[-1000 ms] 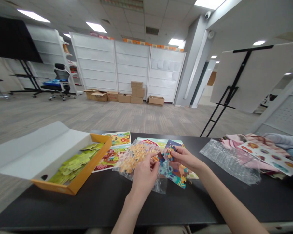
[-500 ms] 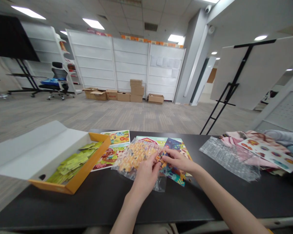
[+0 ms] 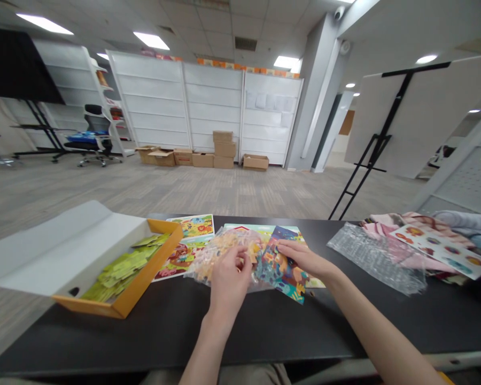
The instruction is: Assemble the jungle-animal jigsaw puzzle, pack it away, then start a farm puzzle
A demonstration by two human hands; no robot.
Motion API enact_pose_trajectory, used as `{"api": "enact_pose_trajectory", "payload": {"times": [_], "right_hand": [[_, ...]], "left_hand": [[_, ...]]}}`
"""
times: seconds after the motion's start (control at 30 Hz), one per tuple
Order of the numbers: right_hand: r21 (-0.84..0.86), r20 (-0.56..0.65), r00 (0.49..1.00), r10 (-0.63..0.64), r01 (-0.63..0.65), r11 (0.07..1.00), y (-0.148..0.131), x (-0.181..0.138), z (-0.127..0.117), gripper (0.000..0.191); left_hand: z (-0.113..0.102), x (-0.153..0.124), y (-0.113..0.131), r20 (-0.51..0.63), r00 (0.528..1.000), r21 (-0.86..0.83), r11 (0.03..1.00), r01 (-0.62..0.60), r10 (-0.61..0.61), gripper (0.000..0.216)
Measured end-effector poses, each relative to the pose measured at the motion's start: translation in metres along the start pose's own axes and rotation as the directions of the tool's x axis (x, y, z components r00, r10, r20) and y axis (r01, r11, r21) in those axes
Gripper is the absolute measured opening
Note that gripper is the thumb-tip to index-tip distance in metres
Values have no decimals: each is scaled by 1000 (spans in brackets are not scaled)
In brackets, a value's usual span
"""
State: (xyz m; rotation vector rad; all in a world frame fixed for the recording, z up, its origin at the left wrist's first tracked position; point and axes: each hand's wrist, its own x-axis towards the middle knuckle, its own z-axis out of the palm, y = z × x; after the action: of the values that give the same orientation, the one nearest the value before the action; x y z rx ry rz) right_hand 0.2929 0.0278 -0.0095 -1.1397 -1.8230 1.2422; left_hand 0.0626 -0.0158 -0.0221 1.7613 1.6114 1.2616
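My left hand (image 3: 229, 272) is closed in a pinch over the clear plastic bag (image 3: 210, 259) of jigsaw pieces. At its fingertips shows a yellow puzzle piece (image 3: 254, 251). To the right, my right hand (image 3: 307, 259) lies with its fingers stretched out over a dark blue illustrated sheet (image 3: 282, 235); its thumb is mostly hidden. Orange and brown shapes on the sheet, just left of that hand, may be loose pieces or print; I cannot tell. Partly under the bag and sheet lies a farm picture board (image 3: 258, 229).
An open yellow box (image 3: 136, 286) with green packets (image 3: 122, 270) stands at the left, its white lid folded back. Picture cards (image 3: 196, 225) lie between box and bag. At the right are bubble wrap (image 3: 377, 262), folded cloths and a sticker sheet (image 3: 441, 248) on the black table (image 3: 176, 331).
My hands have drawn apart: the left moved slightly left and up over the bag, the right slightly right. More of the blue sheet shows between them.
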Motion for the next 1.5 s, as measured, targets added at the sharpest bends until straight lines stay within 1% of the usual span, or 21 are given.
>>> {"api": "enact_pose_trajectory", "payload": {"times": [0.1, 0.17, 0.27, 0.37, 0.43, 0.53, 0.6, 0.73, 0.77, 0.83, 0.9, 0.93, 1.0, 1.03, 1.1, 1.13, 1.17, 1.27, 1.37, 1.43, 1.5], "right_hand": [[-185, 63, 990, -127, 137, 973, -3, 2, 14, 39], [-343, 61, 966, -251, 256, 904, -3, 4, 20, 32], [-517, 57, 894, -443, 407, 753, 2, 5, 28, 23], [-598, 5, 820, -573, 461, 655, 8, 5, 34, 22], [-659, -4, 799, -601, 450, 603, 10, 5, 38, 23], [-724, 61, 803, -593, 445, 527, 12, 4, 44, 28], [-723, 85, 811, -578, 450, 525, 12, 5, 48, 29], [-729, 22, 816, -578, 409, 550, 14, 9, 54, 28], [-736, 30, 815, -578, 409, 539, 15, 10, 55, 28], [-734, 94, 817, -568, 443, 515, 14, 11, 53, 30], [-715, 136, 827, -546, 463, 524, 13, 10, 45, 36], [-713, 119, 838, -532, 445, 542, 13, 10, 39, 38], [-737, -23, 868, -497, 321, 594, 15, 9, 20, 32], [-752, -128, 866, -484, 234, 616, 18, 9, 9, 28], [-767, -322, 844, -428, 32, 641, 28, 11, -14, 33], [-766, -405, 830, -384, -80, 637, 35, 13, -25, 35], [-767, -454, 826, -335, -170, 619, 42, 14, -35, 35], [-788, -488, 851, -194, -334, 518, 67, 19, -57, 43], [-810, -464, 879, -113, -369, 455, 85, 23, -66, 51], [-814, -452, 885, -110, -359, 456, 91, 25, -69, 50], [-795, -461, 880, -114, -352, 494, 93, 26, -70, 47]], "left_hand": [[-6, 3, -4, -56, 998, -143, 990, -2, -6, 21], [-9, 2, -4, -54, 999, -164, 986, -15, 7, 21], [-11, -2, -3, -36, 999, -161, 986, -37, 31, 22], [-10, -5, -2, -21, 998, -166, 984, -64, 62, 23], [-9, -5, -2, -24, 997, -174, 982, -80, 77, 23], [-10, -6, -1, -44, 994, -165, 981, -103, 97, 24], [-11, -6, 0, -64, 991, -141, 982, -125, 117, 22], [-12, -6, 3, -65, 989, -114, 984, -137, 131, 22], [-12, -7, 3, -57, 990, -112, 985, -132, 126, 22], [-12, -7, 2, -44, 992, -102, 987, -121, 117, 22], [-12, -7, 0, -40, 992, -88, 989, -123, 120, 23], [-13, -7, -1, -35, 992, -78, 989, -128, 125, 23], [-14, -8, -3, -17, 990, -50, 988, -144, 143, 23], [-14, -9, -4, -3, 988, -29, 987, -155, 155, 24], [-17, -11, -4, 36, 981, 24, 982, -190, 189, 24], [-18, -12, -4, 61, 976, 50, 976, -210, 207, 25], [-19, -13, -3, 92, 970, 75, 970, -230, 223, 26], [-23, -16, -3, 197, 949, 141, 951, -276, 246, 27], [-23, -17, -4, 271, 928, 195, 930, -311, 254, 28], [-21, -17, -3, 296, 919, 221, 917, -332, 261, 29], [-19, -16, -2, 318, 911, 242, 906, -346, 263, 29]]}}
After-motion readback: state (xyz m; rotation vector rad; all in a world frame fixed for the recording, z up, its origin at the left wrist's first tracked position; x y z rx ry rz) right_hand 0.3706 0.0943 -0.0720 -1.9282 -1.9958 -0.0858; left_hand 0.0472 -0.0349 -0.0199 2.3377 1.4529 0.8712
